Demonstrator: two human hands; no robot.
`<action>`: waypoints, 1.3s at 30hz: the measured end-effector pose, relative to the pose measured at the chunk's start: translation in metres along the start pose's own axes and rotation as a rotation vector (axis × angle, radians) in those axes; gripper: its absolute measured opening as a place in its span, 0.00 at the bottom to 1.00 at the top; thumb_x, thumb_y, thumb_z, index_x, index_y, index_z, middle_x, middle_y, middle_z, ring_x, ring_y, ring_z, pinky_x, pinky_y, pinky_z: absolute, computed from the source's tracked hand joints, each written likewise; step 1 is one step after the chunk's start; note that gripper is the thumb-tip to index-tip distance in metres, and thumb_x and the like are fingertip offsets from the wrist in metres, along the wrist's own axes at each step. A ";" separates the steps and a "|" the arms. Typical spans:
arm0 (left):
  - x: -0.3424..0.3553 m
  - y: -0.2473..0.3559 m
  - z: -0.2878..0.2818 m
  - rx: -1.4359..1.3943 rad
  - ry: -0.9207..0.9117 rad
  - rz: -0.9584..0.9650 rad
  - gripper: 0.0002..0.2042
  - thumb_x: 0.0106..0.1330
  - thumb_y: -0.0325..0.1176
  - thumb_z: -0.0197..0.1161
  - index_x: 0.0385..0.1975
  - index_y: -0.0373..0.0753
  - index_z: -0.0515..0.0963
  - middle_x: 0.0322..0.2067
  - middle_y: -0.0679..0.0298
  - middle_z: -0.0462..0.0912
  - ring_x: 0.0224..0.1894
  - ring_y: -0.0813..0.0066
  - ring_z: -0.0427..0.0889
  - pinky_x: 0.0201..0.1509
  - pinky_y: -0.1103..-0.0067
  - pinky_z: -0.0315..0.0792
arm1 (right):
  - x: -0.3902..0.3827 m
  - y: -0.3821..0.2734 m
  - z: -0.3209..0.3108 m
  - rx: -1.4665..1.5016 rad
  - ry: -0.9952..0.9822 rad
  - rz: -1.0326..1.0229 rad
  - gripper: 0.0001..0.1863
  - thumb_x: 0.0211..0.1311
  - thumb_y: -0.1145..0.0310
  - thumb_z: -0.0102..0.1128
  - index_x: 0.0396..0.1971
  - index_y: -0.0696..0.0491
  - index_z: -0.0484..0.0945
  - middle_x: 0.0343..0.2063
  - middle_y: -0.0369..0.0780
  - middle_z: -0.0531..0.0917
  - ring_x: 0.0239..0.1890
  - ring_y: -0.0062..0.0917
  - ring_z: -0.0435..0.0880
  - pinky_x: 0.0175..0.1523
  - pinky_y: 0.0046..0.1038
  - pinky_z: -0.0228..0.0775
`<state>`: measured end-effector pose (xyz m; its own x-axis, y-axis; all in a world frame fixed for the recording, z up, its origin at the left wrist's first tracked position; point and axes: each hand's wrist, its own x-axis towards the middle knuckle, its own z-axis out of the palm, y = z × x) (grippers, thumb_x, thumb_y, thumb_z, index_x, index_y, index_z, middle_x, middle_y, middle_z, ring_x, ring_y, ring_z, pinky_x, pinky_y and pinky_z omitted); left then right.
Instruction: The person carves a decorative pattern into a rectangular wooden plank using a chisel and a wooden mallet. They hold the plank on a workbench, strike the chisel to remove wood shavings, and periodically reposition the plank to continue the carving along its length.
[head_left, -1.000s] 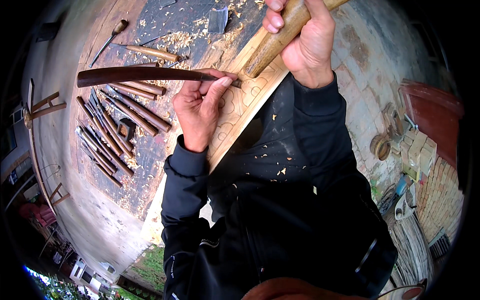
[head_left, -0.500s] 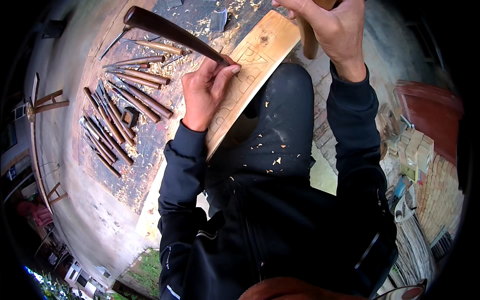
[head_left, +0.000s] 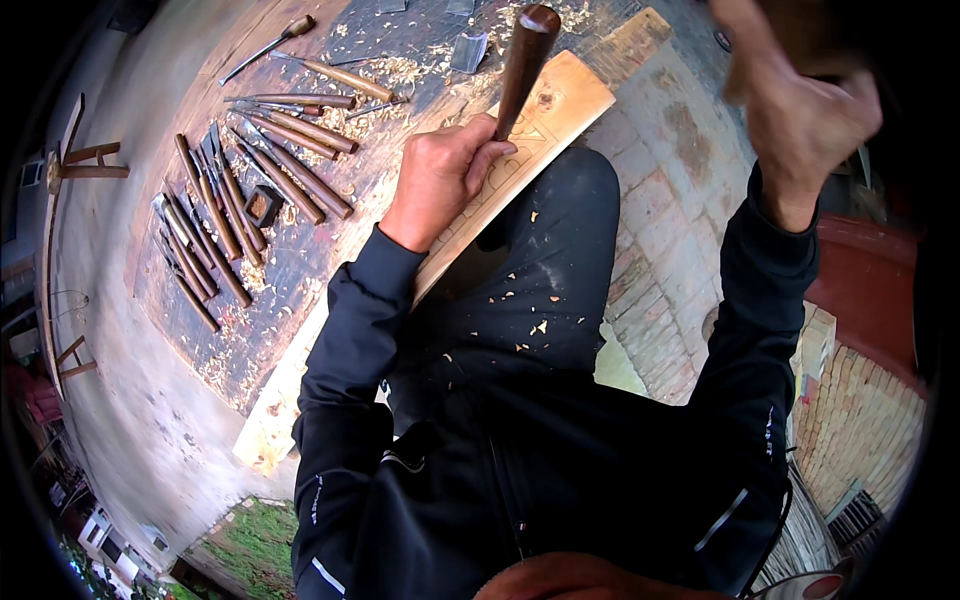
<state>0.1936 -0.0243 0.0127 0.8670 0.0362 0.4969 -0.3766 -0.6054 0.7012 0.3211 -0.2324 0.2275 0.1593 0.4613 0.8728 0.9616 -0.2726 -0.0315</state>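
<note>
My left hand (head_left: 447, 180) is closed around the lower part of a carving chisel (head_left: 527, 70) with a dark wooden handle. The chisel stands fairly upright over a long pale wooden board (head_left: 578, 92), its blade tip hidden by my fingers. Incised outlines of letters and curves run along the board beneath my hand. Raised at the upper right, away from the board, my right hand (head_left: 812, 130) grips a wooden mallet (head_left: 815, 35). The mallet is blurred and partly lost in the dark rim of the picture.
On the dark worktable (head_left: 345, 30), several wood-handled chisels (head_left: 290, 185) lie in a fan left of my left hand. A small dark square box (head_left: 263, 205) sits among them. Wood shavings (head_left: 400, 75) are scattered about. My knee (head_left: 570, 200) is beside the board; brick paving (head_left: 650, 170) lies beyond.
The chisel has swung from leaning far left to nearly upright, and my left hand has turned with it. My right hand has moved right, away from the board, with the mallet.
</note>
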 end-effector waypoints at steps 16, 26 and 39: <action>-0.003 0.004 -0.005 0.076 0.007 0.019 0.09 0.69 0.31 0.75 0.33 0.37 0.80 0.19 0.51 0.77 0.23 0.51 0.82 0.27 0.64 0.73 | -0.006 -0.003 -0.015 -0.220 -0.256 0.072 0.19 0.64 0.75 0.75 0.54 0.63 0.85 0.46 0.45 0.90 0.44 0.29 0.90 0.53 0.29 0.82; -0.010 0.003 -0.007 0.143 -0.011 0.007 0.06 0.70 0.29 0.74 0.38 0.36 0.83 0.22 0.55 0.84 0.24 0.61 0.87 0.29 0.69 0.77 | -0.015 -0.014 -0.006 -0.258 -0.313 0.107 0.34 0.51 0.85 0.73 0.62 0.53 0.84 0.54 0.39 0.90 0.51 0.34 0.92 0.57 0.27 0.82; -0.017 -0.006 0.006 -0.597 0.154 -0.517 0.07 0.78 0.23 0.65 0.49 0.26 0.82 0.41 0.58 0.92 0.42 0.78 0.90 0.48 0.82 0.84 | -0.093 -0.027 -0.010 -0.030 -0.199 0.587 0.22 0.55 0.71 0.86 0.47 0.61 0.86 0.40 0.39 0.92 0.41 0.21 0.89 0.50 0.26 0.81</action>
<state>0.1831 -0.0256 -0.0027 0.9410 0.3315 0.0687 -0.0880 0.0436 0.9952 0.2784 -0.2767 0.1518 0.7008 0.3756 0.6064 0.6951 -0.5506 -0.4623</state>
